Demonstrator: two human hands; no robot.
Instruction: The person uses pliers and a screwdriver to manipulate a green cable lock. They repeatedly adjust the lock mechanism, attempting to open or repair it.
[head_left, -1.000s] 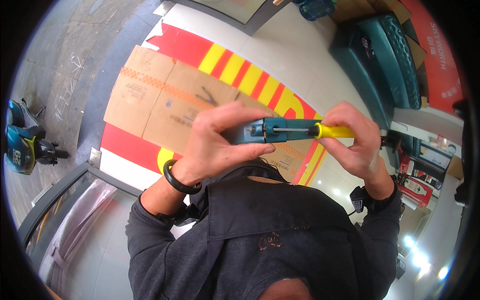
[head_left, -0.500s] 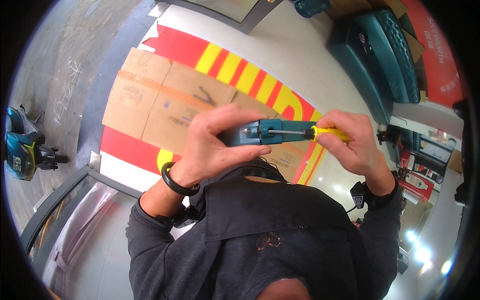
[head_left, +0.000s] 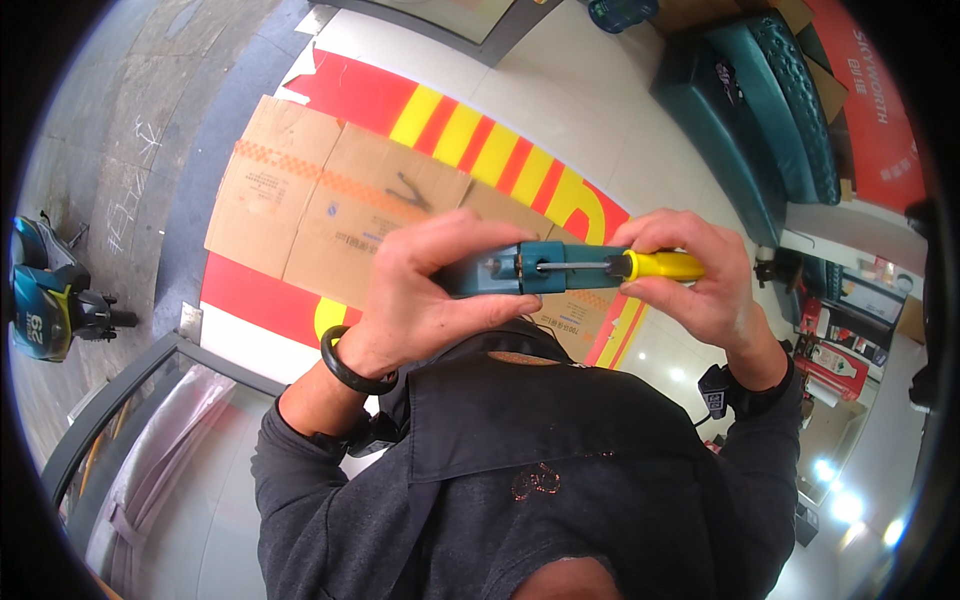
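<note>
My left hand [head_left: 405, 270] is closed round the left end of a teal, block-like part [head_left: 540, 256], thumb on the near side and fingers on the far side. A narrower teal section runs from it toward my right hand [head_left: 705, 290]. That hand is wrapped round a screwdriver [head_left: 664, 265] with a yellow handle and a dark collar. The metal shaft lies along the teal part, pointing left, with its tip at a hole or slot in it. A small metal screw or pin end shows near my left fingers. My palms hide the rest.
Below my hands, flattened cardboard [head_left: 270, 200] lies on a red and yellow floor sheet [head_left: 360, 92], with a dark V-shaped tool [head_left: 412, 190] on it. A teal sofa [head_left: 735, 120] stands at upper right. A scooter [head_left: 45, 290] is outside at left, beyond a glass door frame [head_left: 120, 400].
The fingers of my right hand have spread along the screwdriver, showing more of its yellow handle and reaching nearer the teal part. My left hand keeps its hold.
</note>
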